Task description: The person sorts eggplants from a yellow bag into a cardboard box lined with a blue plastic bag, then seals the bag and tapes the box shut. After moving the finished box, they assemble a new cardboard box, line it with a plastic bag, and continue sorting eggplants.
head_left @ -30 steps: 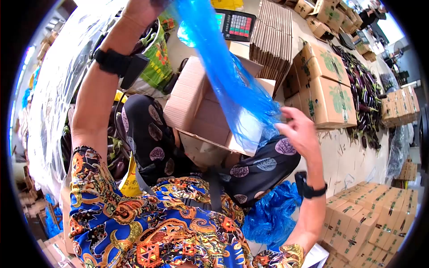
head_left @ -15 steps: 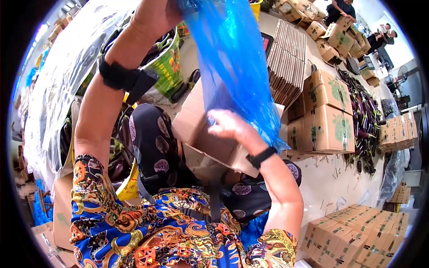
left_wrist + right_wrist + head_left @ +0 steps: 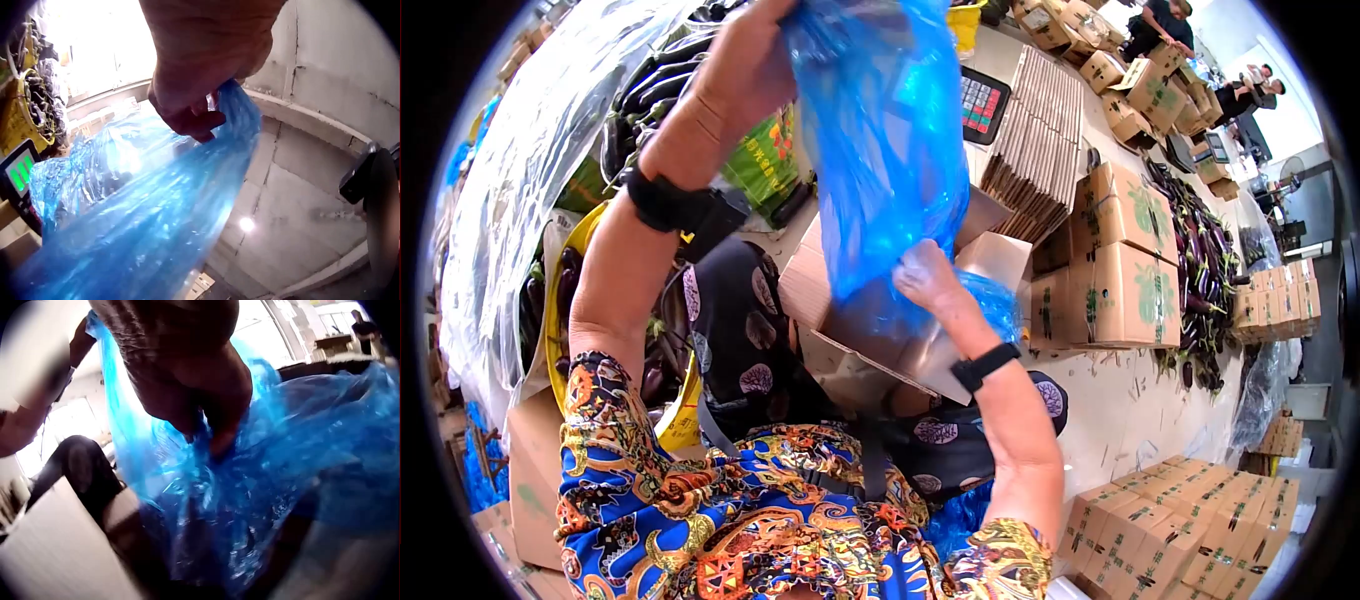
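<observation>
Left hand (image 3: 750, 65) grips blue plastic bag (image 3: 880, 150), 11 o'clock from right hand (image 3: 927, 275), which pinches it above open carton (image 3: 803, 278). Risk: opposed pulls tear thin film; carton edge could snag it.

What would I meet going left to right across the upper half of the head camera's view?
Clear plastic sheeting → green bag → blue plastic → stack of flattened cardboard → long pile of eggplants.

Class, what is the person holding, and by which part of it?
Translucent blue plastic film: the left hand grips its gathered upper end; the right hand pinches it lower down.
</observation>
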Motion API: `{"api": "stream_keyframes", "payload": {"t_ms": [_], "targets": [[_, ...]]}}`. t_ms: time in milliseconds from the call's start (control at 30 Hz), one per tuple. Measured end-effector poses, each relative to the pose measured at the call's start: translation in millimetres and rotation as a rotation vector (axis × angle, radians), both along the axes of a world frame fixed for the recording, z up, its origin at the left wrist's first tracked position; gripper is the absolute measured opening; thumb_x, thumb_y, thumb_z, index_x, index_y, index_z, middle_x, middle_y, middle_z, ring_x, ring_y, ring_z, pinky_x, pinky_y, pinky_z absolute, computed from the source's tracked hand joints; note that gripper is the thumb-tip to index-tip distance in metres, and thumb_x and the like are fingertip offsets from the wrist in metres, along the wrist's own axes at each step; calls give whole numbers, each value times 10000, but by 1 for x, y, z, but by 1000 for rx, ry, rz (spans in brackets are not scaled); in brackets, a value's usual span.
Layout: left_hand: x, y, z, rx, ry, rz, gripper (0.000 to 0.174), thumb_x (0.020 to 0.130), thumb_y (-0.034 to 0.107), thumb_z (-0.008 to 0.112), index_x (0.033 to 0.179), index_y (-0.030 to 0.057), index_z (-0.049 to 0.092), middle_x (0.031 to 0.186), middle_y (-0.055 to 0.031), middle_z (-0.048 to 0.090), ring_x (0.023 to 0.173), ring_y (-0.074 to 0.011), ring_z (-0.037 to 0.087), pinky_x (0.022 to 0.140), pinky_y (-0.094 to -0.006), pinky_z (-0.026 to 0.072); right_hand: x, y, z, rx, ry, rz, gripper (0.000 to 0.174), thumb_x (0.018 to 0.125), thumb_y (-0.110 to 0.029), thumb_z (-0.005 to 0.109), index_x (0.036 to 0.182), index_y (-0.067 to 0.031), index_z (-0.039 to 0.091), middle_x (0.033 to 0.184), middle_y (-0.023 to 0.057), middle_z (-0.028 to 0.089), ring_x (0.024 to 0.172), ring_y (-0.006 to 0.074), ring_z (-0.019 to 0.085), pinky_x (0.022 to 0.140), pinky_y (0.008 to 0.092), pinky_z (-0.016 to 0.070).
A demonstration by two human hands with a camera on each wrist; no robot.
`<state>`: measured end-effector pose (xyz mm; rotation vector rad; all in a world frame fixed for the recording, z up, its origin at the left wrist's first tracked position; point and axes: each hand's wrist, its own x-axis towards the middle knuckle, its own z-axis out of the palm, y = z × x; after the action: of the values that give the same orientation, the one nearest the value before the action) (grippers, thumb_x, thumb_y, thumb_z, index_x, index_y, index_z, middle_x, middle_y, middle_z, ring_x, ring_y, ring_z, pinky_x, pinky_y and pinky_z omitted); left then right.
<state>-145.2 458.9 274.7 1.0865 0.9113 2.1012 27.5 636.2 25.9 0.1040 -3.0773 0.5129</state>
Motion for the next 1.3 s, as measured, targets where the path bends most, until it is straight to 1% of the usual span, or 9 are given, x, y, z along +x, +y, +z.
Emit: {"api": "stream_keyframes", "payload": {"t_ms": [100, 233, 267, 400, 800, 833, 967, 1100, 1300], "targets": [[21, 8, -21, -113, 36, -63, 536, 1038, 407, 423, 1334, -28, 528, 1207, -148, 662, 1125, -243, 635, 959, -393, 528, -13, -20, -2, -708, 128, -63, 255, 838, -121, 697, 1070, -17, 668, 882, 100, 720, 785, 268, 674, 764, 389, 548], [58, 8, -40, -426, 405, -91, 544, 1022, 436, 472, 1317, -13, 551, 1211, -119, 663, 1064, -192, 640, 921, -332, 529, 11, -5, 26, -732, -359, -83, 430, 882, -164, 720, 1272, -44, 587, 1119, 46, 679, 1010, 149, 604, 876, 355, 511], [73, 11, -51, -407, 279, -162, 525, 1014, 443, 494, 1277, -1, 591, 1159, -93, 684, 1014, -149, 641, 893, -311, 530, 19, -6, 29, -776, -363, -25, 511, 839, -204, 708, 1312, -70, 567, 1171, 148, 677, 1119, 306, 615, 993, 419, 454], [120, 16, -75, -560, 82, -456, 523, 1002, 475, 511, 1256, 33, 626, 1104, -55, 693, 1010, -135, 621, 927, -306, 483, 49, -19, 33, -865, -393, 35, 473, 865, -225, 681, 1294, -54, 578, 1139, 144, 682, 1065, 281, 633, 916, 394, 481], [130, -33, -103, -576, 181, -500, 418, 1029, 351, 519, 1322, 59, 575, 1208, -3, 608, 1070, -118, 537, 934, -306, 441, 123, 37, 84, -975, -509, -313, 410, 940, -289, 602, 1237, -5, 609, 1044, 132, 699, 905, 207, 688, 686, 317, 564], [137, -38, -96, -616, 236, -608, 427, 1035, 285, 499, 1366, 17, 527, 1350, -106, 573, 1255, -234, 510, 1077, -398, 381, 133, 37, 89, -986, -477, -389, 424, 971, -333, 562, 1241, -9, 608, 1022, 125, 701, 866, 183, 694, 626, 286, 560], [185, -12, -119, -197, 691, -634, 366, 1024, 258, 513, 1297, 20, 565, 1269, -184, 604, 1176, -323, 575, 1000, -428, 447, 139, 37, 92, -1724, -195, -613, 578, 996, -517, 484, 1259, -17, 605, 1140, 120, 670, 1057, 208, 642, 849, 303, 537], [250, 9, -178, -449, 1263, -870, 363, 921, 314, 620, 1152, 35, 614, 1104, -199, 639, 986, -400, 608, 891, -470, 499, 112, -6, 91, -1166, -364, -452, 338, 920, -226, 690, 1169, -2, 645, 1048, 2, 649, 919, 96, 576, 862, 256, 462], [246, -53, -206, -488, 1533, -619, 516, 865, 355, 665, 1290, 79, 563, 1326, -153, 560, 1185, -349, 533, 995, -456, 447, 117, 33, 58, -1549, 158, -596, 133, 973, -132, 590, 1032, -45, 673, 992, 44, 690, 878, 125, 632, 845, 288, 505]]}}
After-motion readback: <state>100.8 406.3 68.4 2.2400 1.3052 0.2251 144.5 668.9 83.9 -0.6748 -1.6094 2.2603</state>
